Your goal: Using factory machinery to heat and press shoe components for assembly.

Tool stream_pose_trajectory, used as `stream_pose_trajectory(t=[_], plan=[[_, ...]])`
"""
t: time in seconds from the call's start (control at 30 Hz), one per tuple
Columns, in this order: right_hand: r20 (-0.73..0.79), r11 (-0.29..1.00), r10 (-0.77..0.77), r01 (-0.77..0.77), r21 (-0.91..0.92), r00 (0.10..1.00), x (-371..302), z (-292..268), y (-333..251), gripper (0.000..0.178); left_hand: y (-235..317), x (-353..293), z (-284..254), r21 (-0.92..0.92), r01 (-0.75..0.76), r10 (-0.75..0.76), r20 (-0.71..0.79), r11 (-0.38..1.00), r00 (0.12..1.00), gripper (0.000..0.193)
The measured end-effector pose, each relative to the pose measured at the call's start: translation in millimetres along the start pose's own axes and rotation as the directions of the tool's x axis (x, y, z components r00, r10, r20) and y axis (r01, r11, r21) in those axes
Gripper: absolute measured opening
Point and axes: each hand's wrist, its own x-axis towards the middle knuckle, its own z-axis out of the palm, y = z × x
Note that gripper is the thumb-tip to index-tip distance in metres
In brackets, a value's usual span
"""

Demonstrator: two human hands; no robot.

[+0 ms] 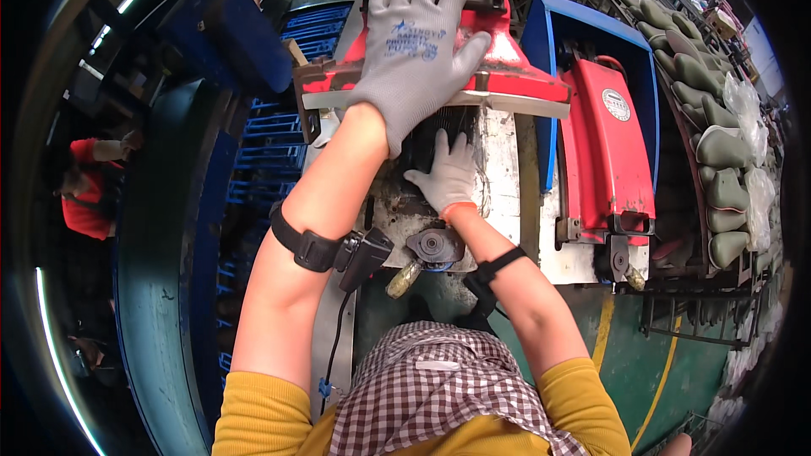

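My left hand [416, 44], in a grey glove with blue print, lies on the raised red lid [515, 67] of a mould press. Its fingers are stretched out toward the lid's far edge and the thumb is spread aside. Below and nearer to me, my right hand [449, 176] wears a pale glove with an orange cuff. It reaches under the lid, palm down and fingers apart, over the dark mould bed [416, 148]. Part of this bed is hidden by my left wrist. A round dark latch [432, 244] with a worn, wrapped handle [404, 279] sits at the press's front.
A second red press [610, 143] stands closed in a blue frame [541, 42] to the right. Beyond it, a rack carries many green shoe-shaped pieces [725, 148]. Blue metal racks [266, 148] and a long blue-green machine [152, 262] are at left. A person in red [89, 190] is farther left.
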Motion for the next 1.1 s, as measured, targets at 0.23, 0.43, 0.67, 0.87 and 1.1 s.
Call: stream_pose_trajectory(t=[0.23,0.43,0.67,0.87,1.1], plan=[[-0.158,0.973,0.03,0.008,0.229,0.987,21,21,64,0.078,23,-101,-32,-0.551,0.245,-0.326,-0.053,0.798,0.944,0.05],[0.532,-0.151,0.104,-0.515,0.844,0.84,-55,-44,51,0.048,38,-287,-9,-0.325,0.419,-0.322,0.943,-0.848,0.081,0.048],[0.358,0.733,-0.371,0.033,0.68,0.857,-96,-94,13,0.066,35,-282,-39,-0.255,0.033,-0.235,0.928,-0.966,0.29,0.038],[0.103,0.987,-0.083,0.068,0.143,0.991,-122,-42,126,0.055,-72,-374,-32,-0.557,0.606,-0.635,0.765,-0.568,0.109,0.045],[0.101,0.975,-0.185,0.195,-0.108,0.978,-128,-38,116,0.052,-262,-482,74,-0.571,0.57,-0.794,0.536,-0.591,-0.286,0.033]])
